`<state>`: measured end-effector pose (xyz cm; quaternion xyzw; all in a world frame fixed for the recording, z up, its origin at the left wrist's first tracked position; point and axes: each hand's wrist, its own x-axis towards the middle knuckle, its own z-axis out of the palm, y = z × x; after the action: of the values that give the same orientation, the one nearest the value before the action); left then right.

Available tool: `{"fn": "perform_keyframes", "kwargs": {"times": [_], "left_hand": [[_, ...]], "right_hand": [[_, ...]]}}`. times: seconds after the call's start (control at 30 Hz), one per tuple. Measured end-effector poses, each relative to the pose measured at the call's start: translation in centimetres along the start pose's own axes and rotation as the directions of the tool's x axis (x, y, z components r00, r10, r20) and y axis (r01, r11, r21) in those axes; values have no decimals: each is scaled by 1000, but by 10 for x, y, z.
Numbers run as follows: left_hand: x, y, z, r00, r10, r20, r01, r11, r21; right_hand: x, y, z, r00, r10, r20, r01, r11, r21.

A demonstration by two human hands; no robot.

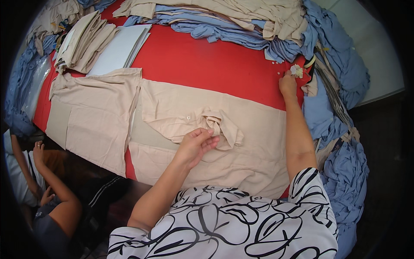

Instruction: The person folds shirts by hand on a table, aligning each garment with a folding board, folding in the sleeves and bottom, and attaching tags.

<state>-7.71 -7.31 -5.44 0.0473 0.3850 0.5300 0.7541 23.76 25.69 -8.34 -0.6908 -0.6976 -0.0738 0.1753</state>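
A garment (254,146) lies across the near tabletop (207,64), another cloth panel (97,121) to its left. Behind the panel sit papers (118,49) and, left of them, folded clothes (84,43); a cloth pile (215,21) lies along the far edge (more fabric (345,177) along the right).

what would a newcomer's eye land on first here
The bright red cloth on the table likely jumps out first, showing behind the beige shirt laid before the person. Rumpled blue garments heaped along the right side come next. Then the hands: the left hand pinching bunched shirt fabric mid-table, the right hand by small whitish pieces near the table's right edge.
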Motion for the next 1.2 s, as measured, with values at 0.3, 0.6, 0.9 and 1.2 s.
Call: {"fn": "perform_keyframes", "kwargs": {"times": [0.3,0.6,0.9,1.2], "left_hand": [[10,-11,4,981,189,-33,-186,979,89],[13,-15,22,956,293,15,-291,938,186],[7,-20,23,946,325,22,-316,901,297],[11,-20,19,945,324,37,-319,897,305]], "right_hand": [[-107,-51,-99,882,-62,466,-452,165,877],[-276,-139,-148,587,-365,723,-653,314,689],[-282,-141,-147,596,-301,744,-654,356,668],[-278,-142,-146,568,-318,759,-694,310,650]]}}
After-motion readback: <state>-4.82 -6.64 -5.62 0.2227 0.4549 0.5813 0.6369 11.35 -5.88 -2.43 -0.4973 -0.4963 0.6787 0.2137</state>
